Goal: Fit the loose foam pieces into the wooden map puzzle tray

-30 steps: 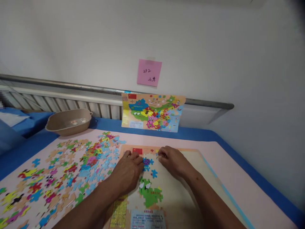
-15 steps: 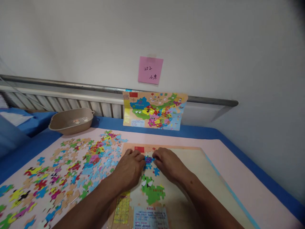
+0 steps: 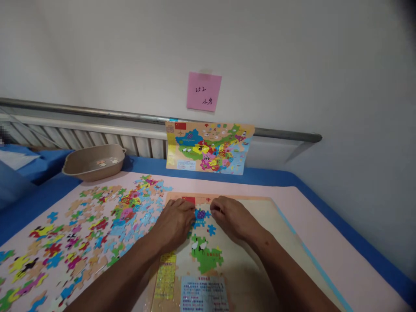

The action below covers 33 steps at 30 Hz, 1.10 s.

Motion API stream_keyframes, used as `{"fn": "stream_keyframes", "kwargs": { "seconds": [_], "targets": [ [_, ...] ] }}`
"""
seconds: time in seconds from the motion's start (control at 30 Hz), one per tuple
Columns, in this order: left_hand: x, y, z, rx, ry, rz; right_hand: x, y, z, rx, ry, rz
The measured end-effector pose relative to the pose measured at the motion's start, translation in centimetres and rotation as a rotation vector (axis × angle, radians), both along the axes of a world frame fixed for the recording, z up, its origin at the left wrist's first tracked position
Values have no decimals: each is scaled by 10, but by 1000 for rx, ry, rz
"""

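A partly joined map jigsaw lies in a shallow board (image 3: 247,260) in front of me. My left hand (image 3: 177,220) rests over its upper left side, fingers curled together, their tips at the left edge of a blue puzzle section (image 3: 200,215) with a purple bunch of grapes. Whatever those fingertips hold is hidden. Just right of that section, my right hand (image 3: 232,216) has its fingers bent in a pinch; nothing between them can be made out. Below the hands are a loose-looking blue piece (image 3: 211,229) and a green section (image 3: 206,256) with two white birds.
Many loose puzzle pieces (image 3: 87,234) cover the pink sheet on the left. Behind them stands a beige basin (image 3: 97,164) with a few pieces inside. A printed map (image 3: 209,149) leans on the metal rail (image 3: 130,116), under a pink note (image 3: 204,92).
My right hand has drawn slightly away from the blue section's edge. My left hand stays beside the section, its fingers a little flatter. The whole view has shifted slightly.
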State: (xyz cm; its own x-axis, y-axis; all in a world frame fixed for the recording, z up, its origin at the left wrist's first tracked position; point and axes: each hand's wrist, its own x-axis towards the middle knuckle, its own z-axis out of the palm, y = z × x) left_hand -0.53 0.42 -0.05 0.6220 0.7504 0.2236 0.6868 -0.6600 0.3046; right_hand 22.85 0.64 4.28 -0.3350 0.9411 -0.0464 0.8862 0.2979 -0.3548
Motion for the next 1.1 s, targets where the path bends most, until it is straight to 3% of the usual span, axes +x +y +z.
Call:
{"fn": "stream_keyframes", "kwargs": {
  "seconds": [0.33, 0.83, 1.1],
  "targets": [
    [-1, -2, -3, 18, -22, -52, 2, -37, -5, -106, -81, -23],
    [-1, -4, -4, 7, -32, -43, 7, -30, -15, -71, -81, 15],
    [-1, -4, -6, 12, -35, -37, 12, -30, -11, -85, -76, 8]
  ]
}}
